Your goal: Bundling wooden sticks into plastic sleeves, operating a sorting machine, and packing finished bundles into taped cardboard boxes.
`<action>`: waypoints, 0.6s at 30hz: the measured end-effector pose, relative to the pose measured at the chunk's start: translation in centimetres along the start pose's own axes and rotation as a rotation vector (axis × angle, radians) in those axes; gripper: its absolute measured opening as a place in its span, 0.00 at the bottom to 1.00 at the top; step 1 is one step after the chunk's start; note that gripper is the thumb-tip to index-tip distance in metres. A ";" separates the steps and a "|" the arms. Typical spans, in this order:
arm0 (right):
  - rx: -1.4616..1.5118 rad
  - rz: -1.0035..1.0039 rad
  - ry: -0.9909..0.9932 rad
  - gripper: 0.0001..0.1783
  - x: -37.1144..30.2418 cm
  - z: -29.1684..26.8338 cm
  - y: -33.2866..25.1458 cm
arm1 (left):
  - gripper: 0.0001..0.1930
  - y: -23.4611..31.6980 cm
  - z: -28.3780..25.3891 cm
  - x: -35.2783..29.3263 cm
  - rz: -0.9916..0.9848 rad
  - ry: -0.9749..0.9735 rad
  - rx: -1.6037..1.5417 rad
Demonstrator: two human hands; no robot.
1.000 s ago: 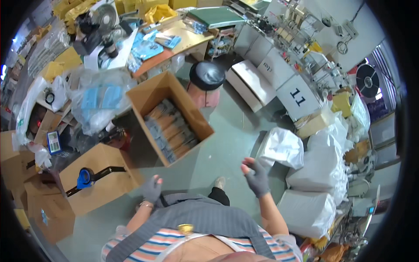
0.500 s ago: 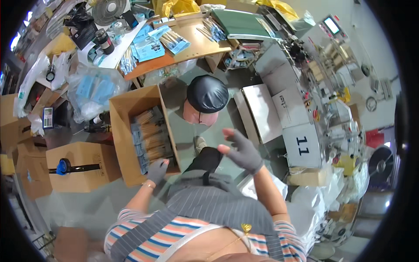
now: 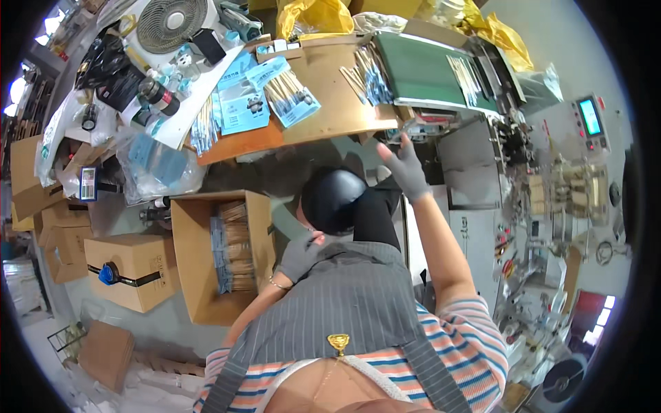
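My right hand (image 3: 407, 168), in a grey glove with bare fingertips, is raised near the front of the workbench. Its fingers are spread and hold nothing. My left hand (image 3: 301, 255), gloved the same way, is low beside my striped apron (image 3: 330, 296), fingers loosely bent and partly hidden, with nothing visible in them. Just beyond it stands a stool with a round black seat (image 3: 337, 199). To its left, an open carton (image 3: 189, 255) holds stacked packs of thin wooden sticks (image 3: 236, 241) with blue labels.
On the wooden bench (image 3: 330, 69) lie blue packets (image 3: 244, 107) and stick bundles (image 3: 368, 72), beside a green surface (image 3: 420, 69). A fan (image 3: 171, 24) stands at the far left. A taped carton (image 3: 131, 275) sits left; a machine with a screen (image 3: 590, 117) stands right.
My body has moved forward, closer to the bench and stool. My right hand has risen toward the bench front; my left hand has shifted from the carton's edge to beside my apron.
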State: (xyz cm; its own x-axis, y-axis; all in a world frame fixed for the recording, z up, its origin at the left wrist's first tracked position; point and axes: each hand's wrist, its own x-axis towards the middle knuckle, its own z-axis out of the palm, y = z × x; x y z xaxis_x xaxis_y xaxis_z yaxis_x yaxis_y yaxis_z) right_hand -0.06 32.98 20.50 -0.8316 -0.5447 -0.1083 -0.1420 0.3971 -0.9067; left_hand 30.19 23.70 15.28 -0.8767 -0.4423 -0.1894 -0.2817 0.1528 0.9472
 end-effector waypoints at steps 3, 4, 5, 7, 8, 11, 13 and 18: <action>-0.293 -0.010 0.018 0.61 13.5 3.1 0.1 | 0.15 0.0 -1.0 6.6 -0.199 0.170 -0.017; -0.352 0.044 0.009 0.62 17.9 4.4 0.0 | 0.15 -0.3 -1.0 9.0 -0.218 0.184 -0.012; -0.423 0.046 0.025 0.63 23.5 5.3 2.2 | 0.15 -0.9 -0.6 11.9 -0.265 0.235 -0.119; -0.553 0.100 -0.006 0.65 33.3 7.2 8.1 | 0.15 -3.1 0.7 18.4 -0.364 0.300 -0.278; -0.611 0.144 -0.031 0.66 39.0 7.3 10.2 | 0.15 -3.1 1.9 22.9 -0.358 0.311 -0.280; -0.769 0.163 0.071 0.65 48.8 9.2 14.5 | 0.16 -4.7 3.3 33.2 -0.747 0.293 -0.563; -0.638 0.326 -0.029 0.60 52.1 9.9 17.1 | 0.15 -6.0 3.8 39.5 -0.653 0.243 -0.407; -0.612 0.399 -0.009 0.58 50.7 9.4 17.5 | 0.12 -16.7 3.6 55.0 -0.595 0.293 -0.577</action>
State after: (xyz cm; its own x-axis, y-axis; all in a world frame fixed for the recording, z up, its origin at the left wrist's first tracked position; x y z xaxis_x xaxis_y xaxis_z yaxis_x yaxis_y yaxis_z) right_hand -39.64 5.33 -4.68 -0.8789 -0.2769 -0.3885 -0.1059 0.9072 -0.4071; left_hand -14.75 0.04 -11.85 -0.4895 -0.5276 -0.6943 -0.3491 -0.6110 0.7105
